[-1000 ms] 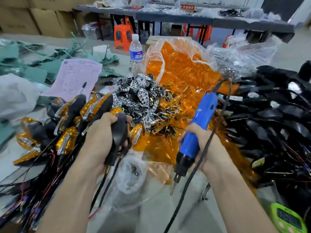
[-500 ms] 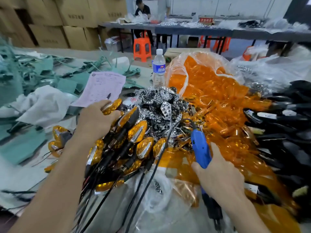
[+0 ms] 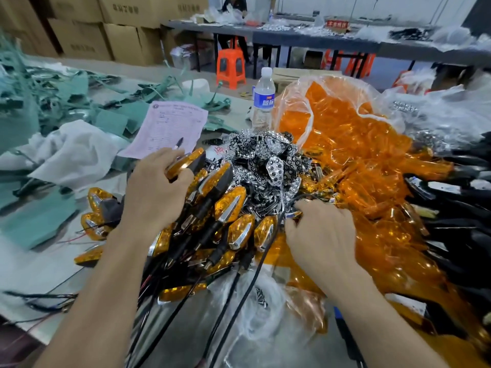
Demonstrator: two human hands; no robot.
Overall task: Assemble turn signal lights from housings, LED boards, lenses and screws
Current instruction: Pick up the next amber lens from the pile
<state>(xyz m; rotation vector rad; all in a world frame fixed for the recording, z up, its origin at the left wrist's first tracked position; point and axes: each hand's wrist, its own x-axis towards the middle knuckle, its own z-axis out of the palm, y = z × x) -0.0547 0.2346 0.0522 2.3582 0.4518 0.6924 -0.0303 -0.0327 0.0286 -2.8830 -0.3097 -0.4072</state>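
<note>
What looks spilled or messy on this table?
The orange lenses lie spilled out of their clear bag in a loose heap, reaching the shiny LED boards. Nothing looks broken.

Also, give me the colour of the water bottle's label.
Blue, on the label; the head view shows it best.

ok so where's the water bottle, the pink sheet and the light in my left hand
water bottle (image 3: 263, 98), head view, on its blue label
pink sheet (image 3: 168, 128), head view, middle of the page
turn signal light (image 3: 186, 160), head view, on the amber lens gripped by the left hand (image 3: 156, 187)
</note>
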